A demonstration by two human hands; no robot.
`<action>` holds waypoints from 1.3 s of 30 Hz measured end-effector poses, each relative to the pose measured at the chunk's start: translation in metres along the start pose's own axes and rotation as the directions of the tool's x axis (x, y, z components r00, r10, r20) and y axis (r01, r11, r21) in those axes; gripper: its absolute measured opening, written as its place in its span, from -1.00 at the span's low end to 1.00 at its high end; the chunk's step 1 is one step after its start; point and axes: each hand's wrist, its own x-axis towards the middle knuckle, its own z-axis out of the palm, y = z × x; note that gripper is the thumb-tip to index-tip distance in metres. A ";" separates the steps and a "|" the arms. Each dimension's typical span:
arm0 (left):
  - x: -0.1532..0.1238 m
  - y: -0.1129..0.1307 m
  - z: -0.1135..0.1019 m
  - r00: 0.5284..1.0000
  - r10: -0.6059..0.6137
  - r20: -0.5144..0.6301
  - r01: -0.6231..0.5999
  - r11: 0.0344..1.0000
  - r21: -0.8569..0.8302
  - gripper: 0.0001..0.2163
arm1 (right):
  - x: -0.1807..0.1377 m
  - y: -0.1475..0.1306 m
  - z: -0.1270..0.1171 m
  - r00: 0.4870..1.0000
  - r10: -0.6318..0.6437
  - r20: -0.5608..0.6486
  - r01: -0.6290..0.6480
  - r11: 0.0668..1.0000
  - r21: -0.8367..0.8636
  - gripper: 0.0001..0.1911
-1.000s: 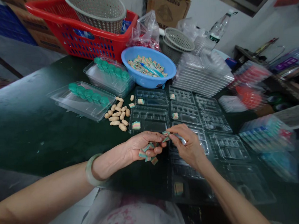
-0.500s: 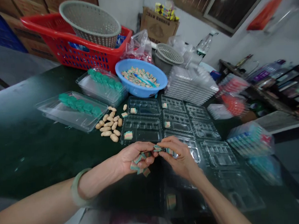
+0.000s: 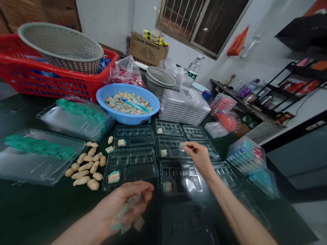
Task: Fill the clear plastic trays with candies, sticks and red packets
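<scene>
My left hand (image 3: 130, 205), palm up with curled fingers, holds several small striped pieces (image 3: 121, 220) in pale green and pink, smeared by motion. With thumb and fingertips pinched, my right hand (image 3: 201, 155) holds a small pale striped piece (image 3: 183, 145) above the clear compartment trays (image 3: 184, 173). Some trays hold a short stack of the same pieces in one compartment, such as the striped stack (image 3: 114, 177) in the front left tray. A blue basin (image 3: 129, 118) behind the trays contains many striped pieces and a blue-and-clear tool (image 3: 135, 105).
Peanuts (image 3: 85, 166) lie left of the trays, near clear lids with green rounds (image 3: 39, 147). A red basket (image 3: 57, 85) carries a grey colander (image 3: 64, 62). Stacked clear trays (image 3: 183, 108) stand at the back; filled packs (image 3: 247, 156) are at right.
My hands, together before, are now apart. The right has gone forward and right over the trays with a piece. The left still holds its pieces, and the view has shifted right.
</scene>
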 end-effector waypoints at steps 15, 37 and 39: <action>0.001 0.004 -0.001 1.000 0.004 -0.024 -0.005 0.999 -0.034 -0.88 | 0.076 0.099 -0.015 1.000 -0.019 -0.015 0.002 0.669 -0.743 -0.82; -0.001 0.003 0.000 0.998 0.061 0.006 -0.061 0.998 0.026 -0.84 | 0.071 0.091 -0.021 0.987 0.046 0.154 0.108 0.523 -0.845 -0.58; -0.001 0.004 0.001 0.998 0.064 0.005 -0.064 0.998 0.024 -0.84 | 0.070 0.091 -0.019 0.988 0.052 0.143 0.096 0.516 -0.851 -0.58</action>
